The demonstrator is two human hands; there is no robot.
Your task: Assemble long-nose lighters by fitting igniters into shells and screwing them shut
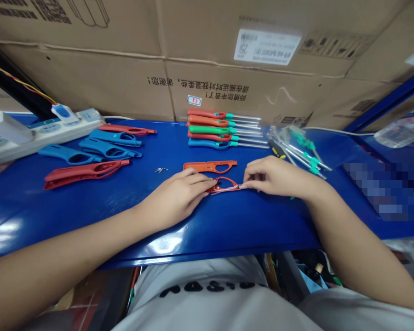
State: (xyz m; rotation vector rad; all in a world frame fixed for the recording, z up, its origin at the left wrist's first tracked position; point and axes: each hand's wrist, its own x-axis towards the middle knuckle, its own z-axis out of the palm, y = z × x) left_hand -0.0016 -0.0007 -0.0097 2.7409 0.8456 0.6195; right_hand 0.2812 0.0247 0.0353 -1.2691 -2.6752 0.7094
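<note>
An orange casing half (232, 187) with white wire in it lies on the blue table, its loop handle toward the right. My left hand (184, 191) covers its left part, fingers pressed together on it. At its right tip, the thumb and index finger of my right hand (267, 178) are pinched; what they hold there is too small to make out. Just behind lies a second orange casing half (210, 166), open side up, touched by neither hand. Several small metal screws (161, 170) rest to the left of my left hand.
Several assembled lighters (210, 131) lie in a row behind the casings. Blue and red casings (86, 172) are at the left, by a power strip (48, 131). Metal tubes with green ends (307, 156) and a yellow-black tool (278, 149) lie at the right. Cardboard boxes (124, 87) stand behind.
</note>
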